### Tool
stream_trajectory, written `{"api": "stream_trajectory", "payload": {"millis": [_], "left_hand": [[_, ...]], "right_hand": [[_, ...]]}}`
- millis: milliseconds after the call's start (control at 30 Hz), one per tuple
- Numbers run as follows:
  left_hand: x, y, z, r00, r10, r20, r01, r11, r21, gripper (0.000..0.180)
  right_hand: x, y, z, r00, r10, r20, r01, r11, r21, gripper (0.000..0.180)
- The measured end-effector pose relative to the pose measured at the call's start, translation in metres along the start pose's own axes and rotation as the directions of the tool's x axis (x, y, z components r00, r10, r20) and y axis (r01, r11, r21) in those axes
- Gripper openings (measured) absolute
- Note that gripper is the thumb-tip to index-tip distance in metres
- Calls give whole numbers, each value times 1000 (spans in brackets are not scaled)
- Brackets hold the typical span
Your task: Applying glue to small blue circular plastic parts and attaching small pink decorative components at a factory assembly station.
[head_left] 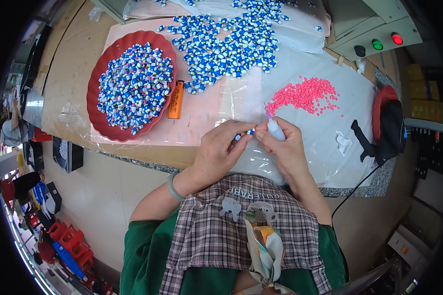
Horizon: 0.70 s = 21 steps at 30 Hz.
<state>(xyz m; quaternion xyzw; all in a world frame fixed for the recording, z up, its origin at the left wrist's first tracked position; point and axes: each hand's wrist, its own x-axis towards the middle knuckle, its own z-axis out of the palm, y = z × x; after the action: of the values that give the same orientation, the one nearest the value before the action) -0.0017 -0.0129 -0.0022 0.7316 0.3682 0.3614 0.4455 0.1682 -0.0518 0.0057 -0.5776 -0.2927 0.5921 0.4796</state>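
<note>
My left hand (214, 150) is closed on small blue-and-white pieces (237, 136), one at the thumb and another held out at the fingertips. Close against it, my right hand (290, 150) grips a small squeeze bottle (276, 130) with a purple, needle-like tip pointing away from me. Its thumb and forefinger pinch together beside the piece in the left fingertips; whether something tiny is between them I cannot make out. Just beyond the bottle lies a spread of small pink pieces (305, 93). A heap of blue-and-white pieces (231, 46) covers the far middle of the table.
A red scalloped tray (94, 93) at the left holds many blue-and-white pieces with pink bits. An orange box-like object (176, 101) lies beside it. Crumpled tissue (343, 143) and black cloth (391, 125) are at the right, below a machine housing with lit buttons (377, 44).
</note>
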Motion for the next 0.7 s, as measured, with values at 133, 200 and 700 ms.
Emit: {"api": "stream_trajectory", "payload": {"millis": [133,200,700], "left_hand": [[0,-5,3,978,196,-66,-189,977,101,27],[1,-5,4,971,229,-74,-218,966,138,27],[52,-22,-34,914,-353,200,392,640,-661,10]], "right_hand": [[0,1,5,999,-24,-22,23,999,-35,7],[-1,4,6,999,-33,-38,32,999,-34,6],[0,-4,-11,982,-186,-36,188,980,64,9]]}}
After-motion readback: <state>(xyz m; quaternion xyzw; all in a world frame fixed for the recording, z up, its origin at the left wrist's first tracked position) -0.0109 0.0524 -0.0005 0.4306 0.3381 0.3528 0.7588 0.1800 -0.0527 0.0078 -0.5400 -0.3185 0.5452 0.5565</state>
